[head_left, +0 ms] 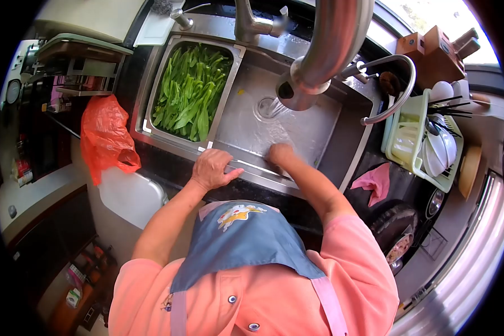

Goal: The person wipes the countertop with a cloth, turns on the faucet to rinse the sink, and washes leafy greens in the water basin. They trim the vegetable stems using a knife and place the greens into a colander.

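Note:
My left hand [211, 169] rests on the front rim of the sink, just below the near corner of a metal tray [148, 124] full of leafy greens [191, 92]. Its fingers lie over the edge, thumb apart, holding nothing. My right hand [281, 155] reaches into the sink basin [319, 131] near its front wall. The fingers there are curled and mostly hidden, so what they hold, if anything, cannot be made out. Water runs from the faucet [305, 84] beside the drain [267, 108].
A red plastic bag [107, 134] hangs at the counter's left, above a white bin lid [130, 196]. On the right are a dish rack [417, 134] with bowls, a pink cloth [373, 182], a dark pan [395, 221] and a knife block [439, 56].

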Demonstrator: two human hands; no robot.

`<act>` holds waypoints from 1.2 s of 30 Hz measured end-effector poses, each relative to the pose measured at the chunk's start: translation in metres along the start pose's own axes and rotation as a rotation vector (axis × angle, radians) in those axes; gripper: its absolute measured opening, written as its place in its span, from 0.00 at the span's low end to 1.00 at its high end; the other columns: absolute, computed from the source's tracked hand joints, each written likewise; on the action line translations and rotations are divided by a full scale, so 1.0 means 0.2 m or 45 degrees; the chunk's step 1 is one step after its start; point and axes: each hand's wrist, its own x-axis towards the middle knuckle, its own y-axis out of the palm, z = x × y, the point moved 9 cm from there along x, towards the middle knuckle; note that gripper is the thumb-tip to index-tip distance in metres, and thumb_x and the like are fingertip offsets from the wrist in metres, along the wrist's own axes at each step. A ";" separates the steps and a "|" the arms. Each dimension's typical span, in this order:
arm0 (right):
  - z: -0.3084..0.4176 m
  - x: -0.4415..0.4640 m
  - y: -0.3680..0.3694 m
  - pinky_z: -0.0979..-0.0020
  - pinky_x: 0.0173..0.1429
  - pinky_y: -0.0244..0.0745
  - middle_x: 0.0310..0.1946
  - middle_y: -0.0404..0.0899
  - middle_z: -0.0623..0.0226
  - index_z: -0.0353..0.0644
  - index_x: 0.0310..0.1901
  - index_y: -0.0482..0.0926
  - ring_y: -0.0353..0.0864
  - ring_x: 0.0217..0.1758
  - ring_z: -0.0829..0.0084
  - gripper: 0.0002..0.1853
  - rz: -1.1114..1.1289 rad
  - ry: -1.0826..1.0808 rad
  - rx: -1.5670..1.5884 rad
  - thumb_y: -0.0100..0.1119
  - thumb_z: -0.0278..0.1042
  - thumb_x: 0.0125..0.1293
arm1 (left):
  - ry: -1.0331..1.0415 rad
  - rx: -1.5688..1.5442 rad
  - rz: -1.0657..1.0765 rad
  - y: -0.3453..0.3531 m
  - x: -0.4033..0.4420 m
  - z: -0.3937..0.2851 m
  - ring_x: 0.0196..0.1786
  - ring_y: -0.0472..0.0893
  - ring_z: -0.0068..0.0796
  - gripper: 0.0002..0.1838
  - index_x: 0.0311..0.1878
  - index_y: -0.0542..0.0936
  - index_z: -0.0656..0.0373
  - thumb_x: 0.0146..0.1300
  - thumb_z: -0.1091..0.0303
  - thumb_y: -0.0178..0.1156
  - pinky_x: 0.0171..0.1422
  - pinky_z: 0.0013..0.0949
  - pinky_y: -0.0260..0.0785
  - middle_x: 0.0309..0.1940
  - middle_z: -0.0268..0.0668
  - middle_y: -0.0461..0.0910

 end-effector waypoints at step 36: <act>-0.97 -2.31 -0.86 0.73 0.39 0.80 0.38 0.83 0.70 0.36 0.56 0.79 0.83 0.38 0.79 0.18 -1.493 0.144 2.066 0.64 0.39 0.73 | 0.084 0.068 0.022 0.06 -0.04 -0.08 0.41 0.82 0.47 0.10 0.34 0.84 0.55 0.64 0.58 0.64 0.50 0.48 0.71 0.34 0.40 0.84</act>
